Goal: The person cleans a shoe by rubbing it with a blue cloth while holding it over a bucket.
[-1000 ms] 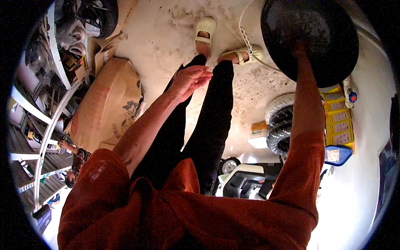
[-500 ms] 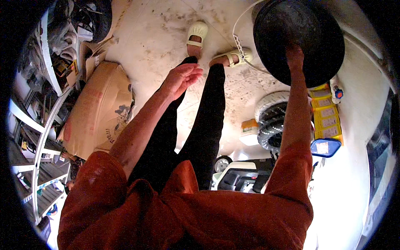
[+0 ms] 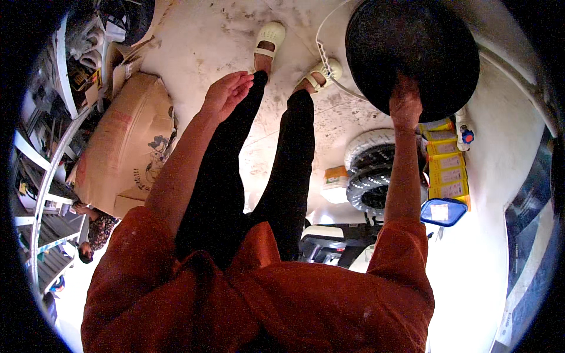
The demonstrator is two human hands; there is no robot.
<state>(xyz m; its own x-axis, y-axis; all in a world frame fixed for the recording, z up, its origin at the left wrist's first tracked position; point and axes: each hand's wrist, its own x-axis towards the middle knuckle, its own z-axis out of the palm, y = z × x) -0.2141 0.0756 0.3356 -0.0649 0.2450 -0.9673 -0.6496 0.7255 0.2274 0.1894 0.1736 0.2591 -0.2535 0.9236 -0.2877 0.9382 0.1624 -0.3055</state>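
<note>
At the upper right stands a large round black tub (image 3: pixel 412 41), its inside dark. My right hand (image 3: pixel 406 106) is over the tub's near rim, fingers curled and in shadow; what they hold, if anything, cannot be made out. My left hand (image 3: pixel 228 95) hangs in the air above the floor beside my left leg, its fingers loosely bent and slightly apart. Nothing shows in it.
A large cardboard box (image 3: pixel 126 141) stands at left beside cluttered metal shelving (image 3: pixel 50 170). Stacked tyres (image 3: pixel 371 176), yellow boxes (image 3: pixel 447 173) and a blue-rimmed lid (image 3: pixel 444 212) are at right. A white cable (image 3: pixel 321 44) curves near my shoe (image 3: pixel 322 76). Another person (image 3: pixel 97 235) shows far left.
My right hand has drawn back from deep inside the tub to its near rim. My left hand has shifted left and a little away from me. The whole view has shifted slightly.
</note>
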